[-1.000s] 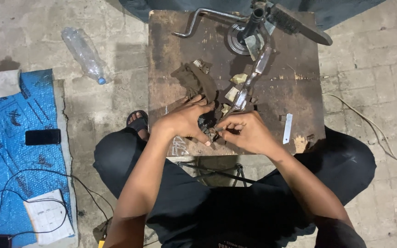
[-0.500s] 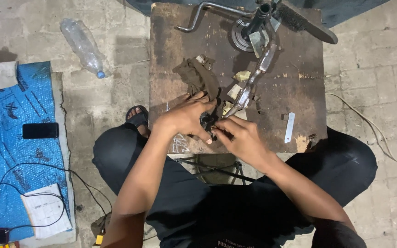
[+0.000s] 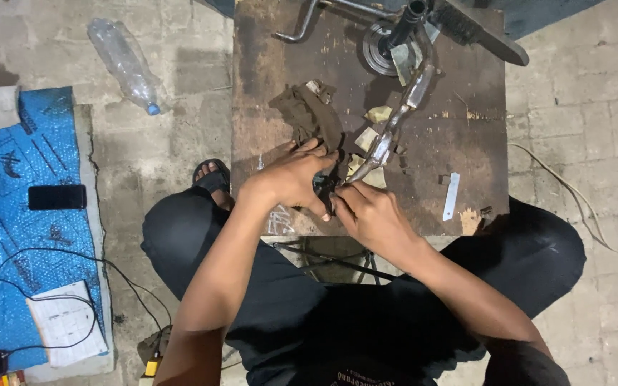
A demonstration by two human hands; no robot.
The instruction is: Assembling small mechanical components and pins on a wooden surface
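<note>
My left hand (image 3: 291, 179) and my right hand (image 3: 370, 214) meet over the near edge of a worn brown wooden table (image 3: 466, 136). Between their fingers sits a small dark part (image 3: 325, 187), gripped from both sides. A bent silvery metal lever (image 3: 395, 125) runs from that spot up toward a round metal assembly (image 3: 388, 43) at the table's far edge. A crumpled brown rag (image 3: 309, 114) lies just beyond my left hand. Pale scraps of paper or tape (image 3: 370, 139) lie around the lever.
A small white strip (image 3: 451, 195) rests on the table's right side. On the floor to the left lie a plastic bottle (image 3: 124, 64), a blue mat (image 3: 8, 214) with a black phone (image 3: 56, 196), paper and black cables. A white cord (image 3: 574, 200) trails at right.
The view has shifted slightly. Both hands stay together on the small dark part, with the fingers changing position a little.
</note>
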